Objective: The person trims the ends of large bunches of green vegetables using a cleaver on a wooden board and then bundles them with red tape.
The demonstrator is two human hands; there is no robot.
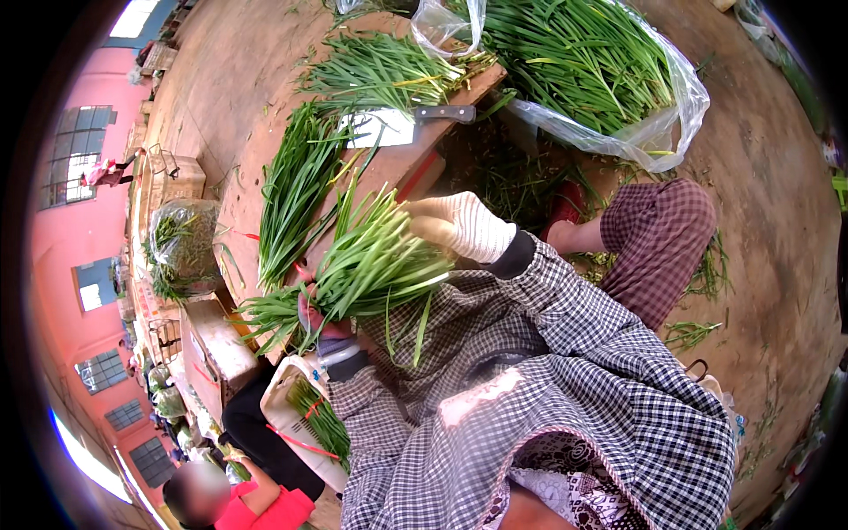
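A loose bunch of garlic chives [380, 265] lies across my lap side of the board, its pale stalk ends pointing right. My left hand [316, 320], in a dark glove with reddish fingers, is closed around the leafy part. My right hand [464, 227], in a white striped glove, is at the upper stalk ends with its fingers pressed together; whatever is between them is hidden. Beyond the bunch, a wide-bladed knife [444, 113] with a dark handle rests on the wooden board [430, 146]. Dark green chives [296, 190] lie on the board left of the blade.
More chives [380, 71] sit at the board's far end. A clear plastic bag [680, 132] full of chives stands at far right. Beside my left arm is a white crate [278, 397] holding tied chives. A person in a pink top [274, 511] works at lower left.
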